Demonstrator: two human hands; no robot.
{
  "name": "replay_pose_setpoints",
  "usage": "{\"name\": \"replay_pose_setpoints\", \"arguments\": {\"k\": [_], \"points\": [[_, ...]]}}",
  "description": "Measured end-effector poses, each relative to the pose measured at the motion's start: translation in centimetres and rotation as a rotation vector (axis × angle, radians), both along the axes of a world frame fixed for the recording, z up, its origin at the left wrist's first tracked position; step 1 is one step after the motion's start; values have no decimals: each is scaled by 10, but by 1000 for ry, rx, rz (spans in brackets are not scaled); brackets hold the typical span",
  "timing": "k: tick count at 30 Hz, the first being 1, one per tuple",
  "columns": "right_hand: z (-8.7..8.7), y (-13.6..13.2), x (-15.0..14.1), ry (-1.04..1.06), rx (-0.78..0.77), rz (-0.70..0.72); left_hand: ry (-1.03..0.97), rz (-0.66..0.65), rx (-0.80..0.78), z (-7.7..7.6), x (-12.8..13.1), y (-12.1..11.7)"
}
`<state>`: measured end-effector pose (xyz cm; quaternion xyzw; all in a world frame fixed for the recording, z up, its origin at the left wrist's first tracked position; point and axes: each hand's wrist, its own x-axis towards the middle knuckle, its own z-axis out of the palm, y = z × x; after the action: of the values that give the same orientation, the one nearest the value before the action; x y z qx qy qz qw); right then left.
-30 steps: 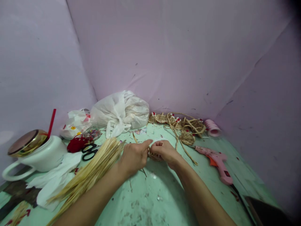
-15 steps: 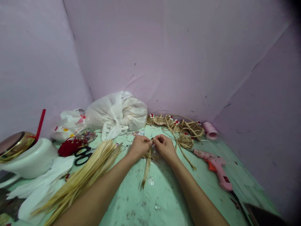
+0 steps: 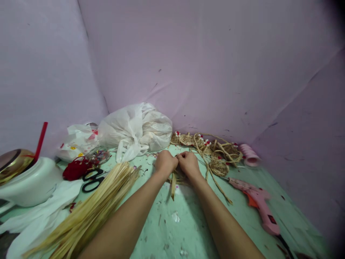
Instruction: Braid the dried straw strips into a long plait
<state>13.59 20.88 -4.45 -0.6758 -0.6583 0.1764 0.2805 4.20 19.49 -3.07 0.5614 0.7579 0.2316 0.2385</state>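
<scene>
My left hand and my right hand are closed side by side over the green table, knuckles almost touching. Both pinch a straw strip whose flat end hangs down below them toward me. A small coil of woven straw lies just under the hands, partly hidden. A long bundle of straw stalks lies to the left of my left forearm.
Braided straw rope and coils with red and white beads sit behind the hands. A pink glue gun lies to the right, a pink spool by the wall. Black scissors, a red pouch, plastic bags and a white pot stand left.
Both hands have moved away from me and closer together. The straw strip, barely visible a second ago, now hangs below them, shorter than half a second ago.
</scene>
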Motion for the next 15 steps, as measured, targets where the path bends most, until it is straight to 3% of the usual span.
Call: {"name": "replay_pose_setpoints", "arguments": {"k": [4, 8, 13, 15], "points": [[-1, -9, 4, -180, 3, 2, 119, -27, -20, 1, -1, -4], [-6, -19, 11, -124, 6, 40, 213, -85, -31, -2, -7, -6], [-8, -18, 13, -62, 23, 56, 159, -257, -42, -5, -15, -1], [-8, -16, 12, -81, 61, 64, 121, -271, -74, -3, -15, -2]]}}
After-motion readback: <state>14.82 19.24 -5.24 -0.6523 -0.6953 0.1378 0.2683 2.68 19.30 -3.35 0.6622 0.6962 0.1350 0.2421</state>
